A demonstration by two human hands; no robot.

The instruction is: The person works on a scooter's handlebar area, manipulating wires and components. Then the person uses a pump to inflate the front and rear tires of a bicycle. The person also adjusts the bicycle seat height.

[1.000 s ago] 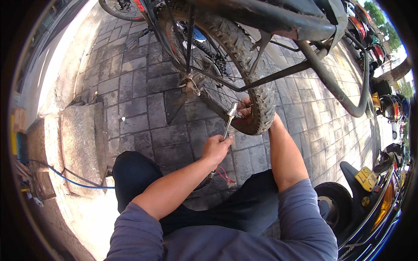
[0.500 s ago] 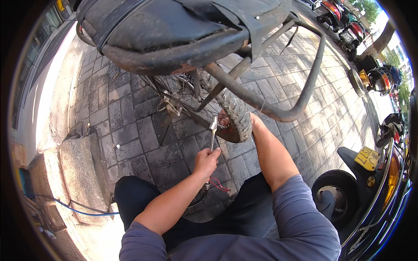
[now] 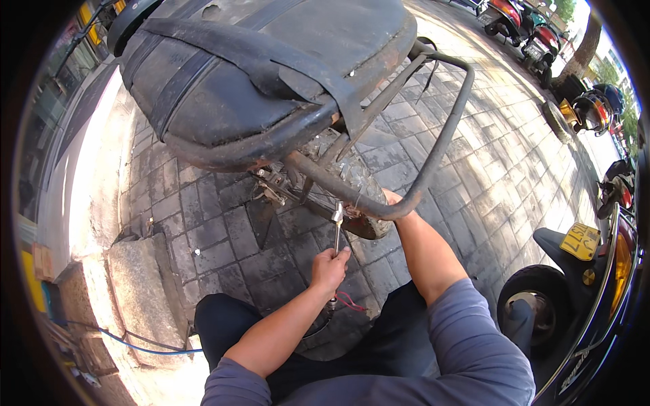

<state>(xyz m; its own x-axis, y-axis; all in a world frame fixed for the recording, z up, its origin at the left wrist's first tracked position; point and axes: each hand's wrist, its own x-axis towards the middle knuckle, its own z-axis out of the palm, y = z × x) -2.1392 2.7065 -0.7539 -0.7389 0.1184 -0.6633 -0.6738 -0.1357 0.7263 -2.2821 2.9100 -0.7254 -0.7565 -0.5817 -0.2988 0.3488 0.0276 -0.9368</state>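
Note:
My left hand (image 3: 330, 268) is closed round a metal air chuck (image 3: 338, 230), a thin rod with a short crosswise head. The chuck's head is close beside the rear wheel; whether it touches a valve cannot be made out. Below the fist, the chuck's lower end joins a dark hose, and a red cord (image 3: 352, 302) dangles there. My right hand (image 3: 391, 198) reaches round the far side of the knobbly, dirty rear tyre (image 3: 374, 229). Its fingers are hidden behind the wheel and the rack bar. Over the wheel sits a bulky worn black seat (image 3: 230, 125).
A bent metal rack bar (image 3: 443, 152) juts out above my right forearm. On the right stands a scooter with a yellow plate (image 3: 580, 241) and black wheel (image 3: 535, 304). A stone block (image 3: 143, 287) and blue hose (image 3: 145, 350) lie at left. Several scooters park far right.
The view has shifted, so the seat and rack bar appear lower and cover more of the wheel. My left hand keeps its hold on the air chuck; my right stays by the tyre.

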